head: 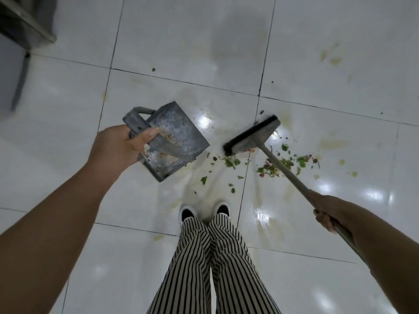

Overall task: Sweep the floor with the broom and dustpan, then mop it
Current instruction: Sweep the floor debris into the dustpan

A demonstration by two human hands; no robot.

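In the head view, a glossy white tiled floor (186,41) with dark grout lines is seen from above. A grey metal dustpan (174,138) is held by the left hand (120,143), whose fingers are curled round the bar at its handle end with the thumb laid along the top; whether the pan's lower corner touches the floor cannot be told. The dustpan is tilted, and its inner face is marked with pale grime.

The grey handle of the broom (251,134) is gripped by the right hand (326,214), the fingers wrapped fully round the shaft. The broom head, with its dark bristles, is set down on the floor just right of the dustpan, apart from it. Green leafy scraps (229,160), mixed with some reddish bits, are scattered on the tiles just beside the broom head and along the near side of the shaft. Yellowish smears are seen across several tiles.

Striped trousers (213,264) and white shoes (188,211) are seen at the near edge of the floor. A dark metal fixture (25,23) is seen at the far left corner.
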